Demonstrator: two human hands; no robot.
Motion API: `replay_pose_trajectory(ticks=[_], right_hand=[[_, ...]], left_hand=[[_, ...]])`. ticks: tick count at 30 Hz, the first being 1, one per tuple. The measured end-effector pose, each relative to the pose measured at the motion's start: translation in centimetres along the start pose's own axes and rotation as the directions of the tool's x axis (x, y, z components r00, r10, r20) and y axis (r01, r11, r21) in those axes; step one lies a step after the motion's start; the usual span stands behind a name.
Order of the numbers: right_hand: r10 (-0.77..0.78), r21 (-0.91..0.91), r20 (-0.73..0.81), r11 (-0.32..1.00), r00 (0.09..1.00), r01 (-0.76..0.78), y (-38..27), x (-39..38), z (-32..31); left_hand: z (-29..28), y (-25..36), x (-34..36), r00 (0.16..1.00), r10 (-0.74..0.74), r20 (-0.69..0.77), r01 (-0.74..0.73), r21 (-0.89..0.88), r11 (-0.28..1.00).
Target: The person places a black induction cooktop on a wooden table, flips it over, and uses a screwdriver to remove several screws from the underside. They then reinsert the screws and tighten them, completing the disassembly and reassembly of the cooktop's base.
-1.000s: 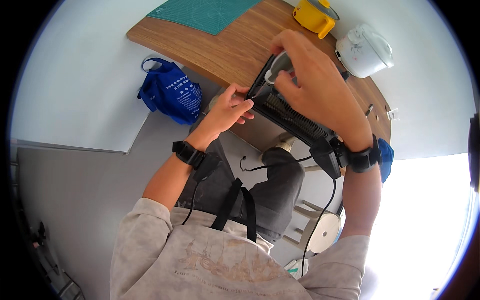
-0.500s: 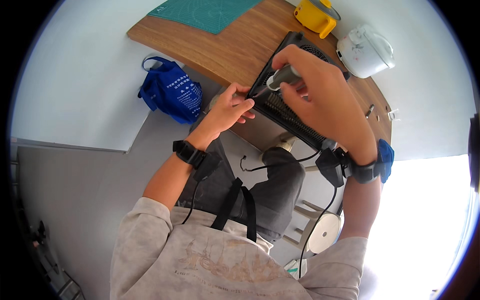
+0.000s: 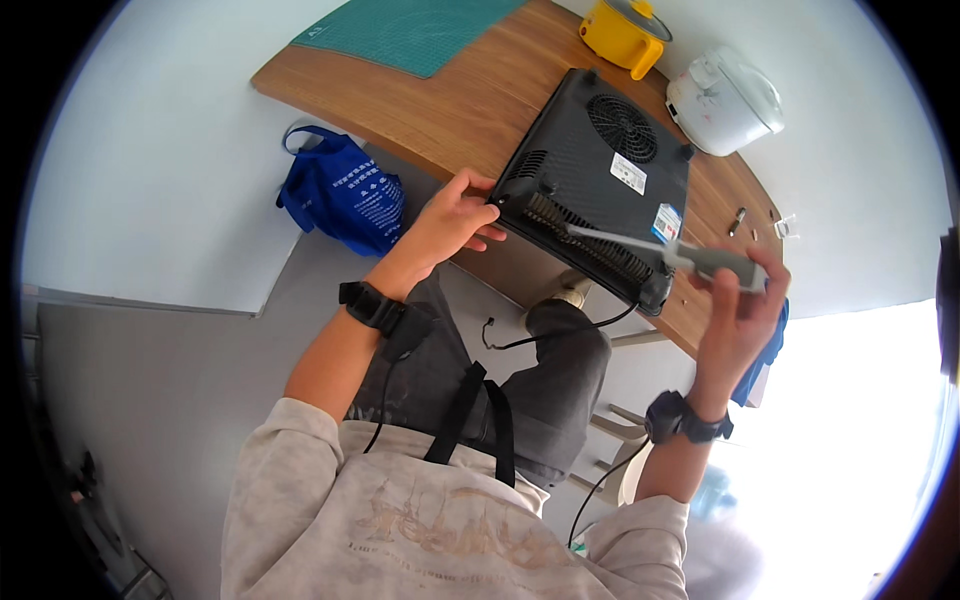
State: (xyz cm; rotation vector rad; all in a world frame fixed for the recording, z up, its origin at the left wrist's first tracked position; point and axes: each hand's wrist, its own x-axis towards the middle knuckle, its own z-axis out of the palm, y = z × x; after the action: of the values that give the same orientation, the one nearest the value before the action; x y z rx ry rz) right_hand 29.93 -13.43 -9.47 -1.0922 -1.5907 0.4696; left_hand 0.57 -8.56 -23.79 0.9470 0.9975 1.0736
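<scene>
A black induction cooker [image 3: 572, 160] lies on the table with its underside up, showing a round fan grille, slotted vents, small feet and two labels. My left hand [image 3: 455, 222] grips its near left corner between thumb and fingers. In my right hand [image 3: 738, 325] is a screwdriver [image 3: 712, 264] with a grey handle, held off to the right of the cooker. Its shaft points left across the vents, slightly blurred, and the tip is away from the corner. Whether the tip touches the casing I cannot tell.
On the wooden table [image 3: 440, 110] lie a green cutting mat [image 3: 410, 35], a yellow electric pot [image 3: 622, 35] and a white rice cooker [image 3: 725, 100]. Small dark items rest at its right end. A blue bag [image 3: 345, 190] hangs at the left. The cooker's black cord [image 3: 560, 328] dangles over the edge.
My right hand has swung right and toward me with the screwdriver, away from the cooker's near left corner, uncovering its underside. My left hand stays at the corner.
</scene>
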Motion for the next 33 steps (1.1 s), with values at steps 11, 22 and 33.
replay_pose_trajectory(ticks=[11,22,33], right_hand=[[0.518,0.080,-0.200,0.855,0.832,-0.513,6.8,-8.2,-7.7],[0.328,-0.443,0.036,0.852,0.944,-0.279,9.5,-6.5,-2.8],[0.303,-0.419,0.023,0.868,0.953,-0.266,10.4,-7.1,-2.8]], left_hand=[[0.1,1.7,-0.9,0.962,0.272,-0.027,-0.193,0.637,0.746],[1.3,1.3,-0.6,0.936,0.353,0.007,-0.256,0.700,0.666],[1.3,0.5,-0.4,0.908,0.418,0.018,-0.297,0.732,0.614]])
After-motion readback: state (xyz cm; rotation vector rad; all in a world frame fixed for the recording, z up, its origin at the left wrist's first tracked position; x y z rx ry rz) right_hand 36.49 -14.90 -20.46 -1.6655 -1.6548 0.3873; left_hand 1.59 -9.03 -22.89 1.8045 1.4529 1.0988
